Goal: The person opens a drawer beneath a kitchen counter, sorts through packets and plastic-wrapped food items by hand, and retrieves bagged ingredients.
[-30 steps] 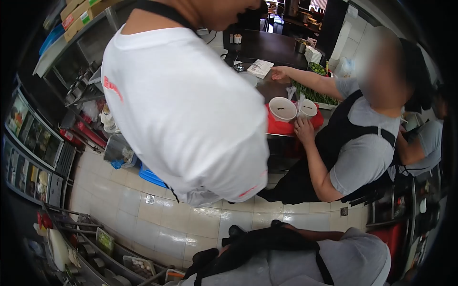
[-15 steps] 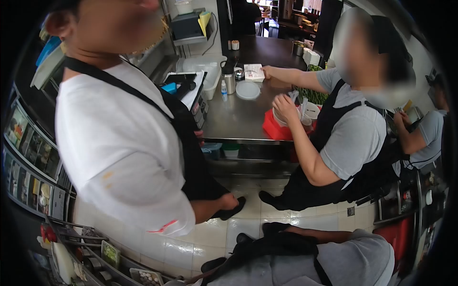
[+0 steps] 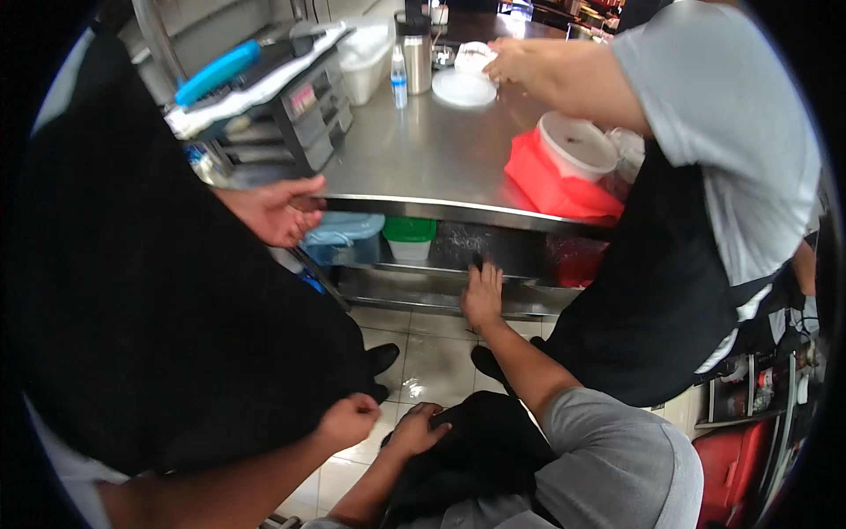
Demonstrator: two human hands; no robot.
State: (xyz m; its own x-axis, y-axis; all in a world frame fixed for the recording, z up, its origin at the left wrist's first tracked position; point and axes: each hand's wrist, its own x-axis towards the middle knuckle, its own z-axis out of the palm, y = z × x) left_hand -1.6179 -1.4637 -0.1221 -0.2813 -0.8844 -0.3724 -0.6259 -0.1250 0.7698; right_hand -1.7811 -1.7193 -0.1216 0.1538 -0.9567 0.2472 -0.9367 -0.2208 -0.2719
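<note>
My right hand (image 3: pixel 483 295) reaches forward to the lower shelf (image 3: pixel 449 289) under the steel counter, its fingers stretched out. A small dark thing (image 3: pixel 478 262) shows at its fingertips; I cannot make out its kind. My left hand (image 3: pixel 418 432) is low by the black apron (image 3: pixel 467 432) over my bent leg, thumb and fingers apart. On the shelf, left of my right hand, stand a green-lidded tub (image 3: pixel 409 238) and a blue-lidded container (image 3: pixel 342 238).
A co-worker's hand (image 3: pixel 286 209) hangs at the counter's left edge; their other hand (image 3: pixel 350 423) is beside mine. Another person's arm (image 3: pixel 573 75) reaches over the steel counter (image 3: pixel 423 159). A white bucket (image 3: pixel 577 145) in a red bag (image 3: pixel 555 185) sits near its edge.
My view has tilted down and come closer to the counter. My right hand has come into view and reaches toward the shelf; my left hand now shows by my leg.
</note>
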